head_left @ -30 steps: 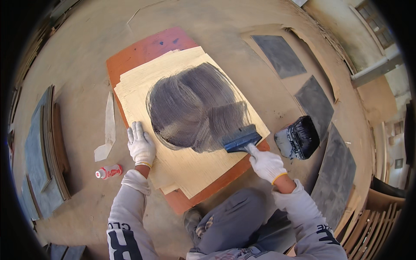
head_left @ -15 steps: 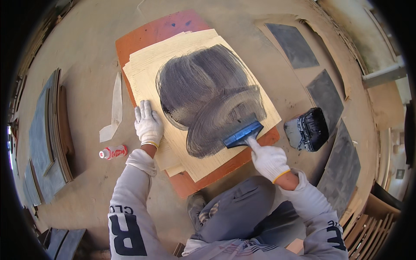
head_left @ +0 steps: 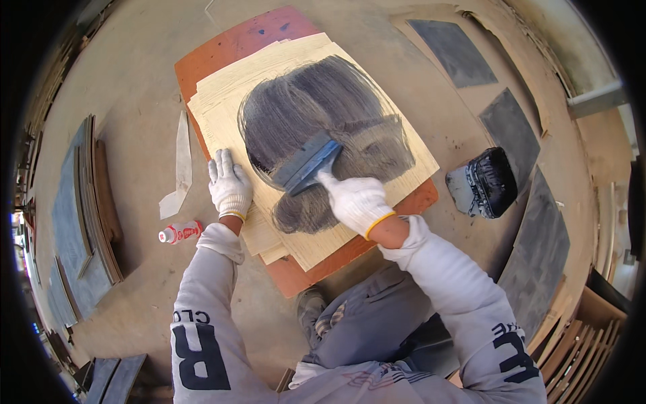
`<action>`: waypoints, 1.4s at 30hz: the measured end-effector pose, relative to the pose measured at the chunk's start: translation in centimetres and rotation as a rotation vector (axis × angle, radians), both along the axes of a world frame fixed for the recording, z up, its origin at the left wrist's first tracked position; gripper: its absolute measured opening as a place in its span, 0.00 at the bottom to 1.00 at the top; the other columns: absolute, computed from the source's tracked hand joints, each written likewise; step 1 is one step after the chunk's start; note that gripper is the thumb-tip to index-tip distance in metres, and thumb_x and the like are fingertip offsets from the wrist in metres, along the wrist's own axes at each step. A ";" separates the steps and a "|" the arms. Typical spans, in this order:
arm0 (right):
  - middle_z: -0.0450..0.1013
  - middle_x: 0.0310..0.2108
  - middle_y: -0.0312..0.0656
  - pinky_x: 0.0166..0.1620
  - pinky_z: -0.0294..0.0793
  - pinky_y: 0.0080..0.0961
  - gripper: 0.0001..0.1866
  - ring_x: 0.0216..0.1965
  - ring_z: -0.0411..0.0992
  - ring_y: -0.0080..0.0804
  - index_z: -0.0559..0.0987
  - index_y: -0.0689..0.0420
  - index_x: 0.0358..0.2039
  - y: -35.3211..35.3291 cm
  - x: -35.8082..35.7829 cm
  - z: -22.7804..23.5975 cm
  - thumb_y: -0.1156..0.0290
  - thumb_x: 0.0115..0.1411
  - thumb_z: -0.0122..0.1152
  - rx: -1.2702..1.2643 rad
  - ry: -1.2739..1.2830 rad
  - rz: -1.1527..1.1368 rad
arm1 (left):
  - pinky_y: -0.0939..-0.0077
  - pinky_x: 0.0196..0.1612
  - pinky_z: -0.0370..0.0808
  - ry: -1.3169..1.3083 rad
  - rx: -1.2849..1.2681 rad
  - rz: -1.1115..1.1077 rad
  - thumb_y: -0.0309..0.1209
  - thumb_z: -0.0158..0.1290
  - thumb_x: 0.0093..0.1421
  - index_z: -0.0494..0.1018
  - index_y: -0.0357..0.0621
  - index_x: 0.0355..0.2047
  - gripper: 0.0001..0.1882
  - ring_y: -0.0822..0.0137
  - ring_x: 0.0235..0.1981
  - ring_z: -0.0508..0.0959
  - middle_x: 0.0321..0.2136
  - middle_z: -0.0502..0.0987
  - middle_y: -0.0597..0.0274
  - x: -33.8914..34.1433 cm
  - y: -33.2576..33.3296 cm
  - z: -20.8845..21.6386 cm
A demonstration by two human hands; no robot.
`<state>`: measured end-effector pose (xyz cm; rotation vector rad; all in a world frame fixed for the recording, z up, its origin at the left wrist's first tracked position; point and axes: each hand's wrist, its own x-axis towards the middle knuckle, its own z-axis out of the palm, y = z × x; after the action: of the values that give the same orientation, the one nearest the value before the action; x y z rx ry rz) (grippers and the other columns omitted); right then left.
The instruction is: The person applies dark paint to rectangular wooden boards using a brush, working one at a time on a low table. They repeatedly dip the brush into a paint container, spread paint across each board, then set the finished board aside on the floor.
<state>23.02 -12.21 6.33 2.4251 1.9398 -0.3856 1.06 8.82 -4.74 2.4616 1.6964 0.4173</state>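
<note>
A stack of pale wood-grain sheets (head_left: 219, 91) lies on a reddish-brown board (head_left: 235, 35). Dark stain (head_left: 293, 111) covers much of the top sheet in streaks, with bare pale margins around it. In a white knit glove, my right hand (head_left: 360, 202) grips the handle of a wide blue brush-like spreader (head_left: 309, 161). Its long edge rests against the dark stain near the sheet's middle. My left hand (head_left: 230, 185), gloved too, lies flat with fingers extended on the left edge of the stack.
A stain-smeared container (head_left: 481, 183) of black liquid stands at the right. Dark sheets (head_left: 454, 52) lie on the floor beyond it. At the left are a small red-and-white bottle (head_left: 180, 232), a pale offcut (head_left: 180, 168) and a pile of leaning panels (head_left: 81, 209).
My right hand has swept the spreader left and away from me, from the near right of the sheet to its middle. Stain streaks there look different. My left hand stays on the stack.
</note>
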 end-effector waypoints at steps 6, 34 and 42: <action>0.79 0.23 0.43 0.25 0.76 0.47 0.27 0.22 0.79 0.44 0.74 0.42 0.66 -12.2 1.7 4.1 0.67 0.66 0.56 -0.180 -0.045 0.153 | 0.49 0.70 0.64 0.019 0.013 0.021 0.40 0.42 0.72 0.62 0.49 0.73 0.30 0.43 0.74 0.60 0.74 0.61 0.55 -1.8 0.3 -0.4; 0.83 0.35 0.50 0.44 0.79 0.52 0.23 0.38 0.81 0.54 0.75 0.37 0.64 -0.5 13.2 3.6 0.55 0.70 0.50 -0.180 -0.024 -0.289 | 0.49 0.71 0.65 0.019 -0.123 0.228 0.44 0.43 0.72 0.62 0.67 0.74 0.29 0.34 0.73 0.59 0.77 0.51 0.42 -0.8 -0.4 0.5; 0.83 0.43 0.53 0.49 0.79 0.50 0.23 0.47 0.82 0.52 0.74 0.44 0.64 16.0 6.7 3.4 0.67 0.71 0.43 -0.202 0.163 -0.070 | 0.46 0.68 0.67 -0.064 -0.240 0.258 0.45 0.42 0.73 0.54 0.41 0.75 0.35 0.34 0.69 0.64 0.75 0.53 0.35 -0.2 -0.5 1.7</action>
<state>29.69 3.80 9.73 2.4020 1.7748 -0.7645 0.83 8.34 -3.00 2.0510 1.9194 0.2942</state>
